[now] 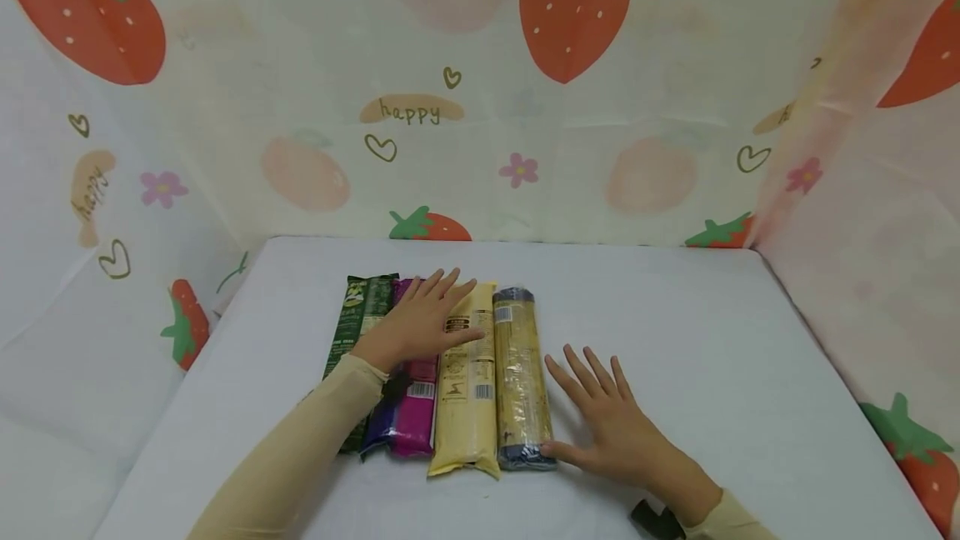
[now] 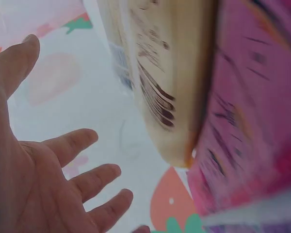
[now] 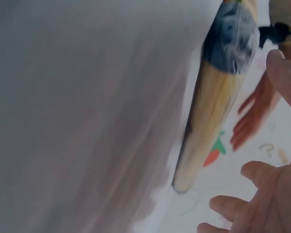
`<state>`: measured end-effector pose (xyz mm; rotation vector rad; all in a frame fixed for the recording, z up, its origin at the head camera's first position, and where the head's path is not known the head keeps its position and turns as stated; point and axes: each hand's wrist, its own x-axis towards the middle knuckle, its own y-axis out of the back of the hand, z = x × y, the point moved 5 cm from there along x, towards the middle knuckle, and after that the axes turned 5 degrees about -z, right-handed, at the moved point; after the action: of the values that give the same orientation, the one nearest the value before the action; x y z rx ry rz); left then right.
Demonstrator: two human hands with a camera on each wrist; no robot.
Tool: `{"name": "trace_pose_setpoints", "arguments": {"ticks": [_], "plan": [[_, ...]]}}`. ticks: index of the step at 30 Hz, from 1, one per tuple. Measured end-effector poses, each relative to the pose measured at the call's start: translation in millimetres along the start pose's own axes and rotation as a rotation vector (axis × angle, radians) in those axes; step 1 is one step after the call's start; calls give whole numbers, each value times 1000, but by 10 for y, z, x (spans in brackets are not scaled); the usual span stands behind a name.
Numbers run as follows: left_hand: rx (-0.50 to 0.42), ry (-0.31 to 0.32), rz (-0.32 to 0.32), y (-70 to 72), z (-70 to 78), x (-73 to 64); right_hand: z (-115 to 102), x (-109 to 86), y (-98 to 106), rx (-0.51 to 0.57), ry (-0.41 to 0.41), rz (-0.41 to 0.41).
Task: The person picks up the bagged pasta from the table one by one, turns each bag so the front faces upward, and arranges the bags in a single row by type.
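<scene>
Side by side on the white table lie a green packet [image 1: 352, 325], a magenta and purple packet [image 1: 414, 423], a cream packet [image 1: 467, 407] and a clear-wrapped pack of yellowish dry noodles [image 1: 519, 373] with dark blue ends. My left hand [image 1: 420, 325] spreads its fingers above the magenta and cream packets; in the left wrist view its palm is apart from the cream packet [image 2: 160, 73] and magenta packet [image 2: 252, 107]. Just right of the noodle pack, my right hand [image 1: 618, 432] has its fingers spread. Its thumb is near the pack's lower end; contact is unclear. Neither hand grips anything.
The white table [image 1: 675, 307] extends right of the packets and in front of them. Strawberry-printed cloth [image 1: 480, 173] hangs behind the table and at both sides. Dark wrist straps show at both sleeves.
</scene>
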<state>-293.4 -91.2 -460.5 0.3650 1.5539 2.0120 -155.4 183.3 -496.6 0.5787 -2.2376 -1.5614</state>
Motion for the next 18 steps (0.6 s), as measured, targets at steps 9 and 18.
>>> {"name": "trace_pose_setpoints", "arguments": {"ticks": [9, 18], "plan": [[1, -74, -48, -46, 172, 299, -146, 19, -37, -16, 72, -37], [-32, -72, -101, -184, 213, 554, -250, 53, -111, -3, 93, -96]]}}
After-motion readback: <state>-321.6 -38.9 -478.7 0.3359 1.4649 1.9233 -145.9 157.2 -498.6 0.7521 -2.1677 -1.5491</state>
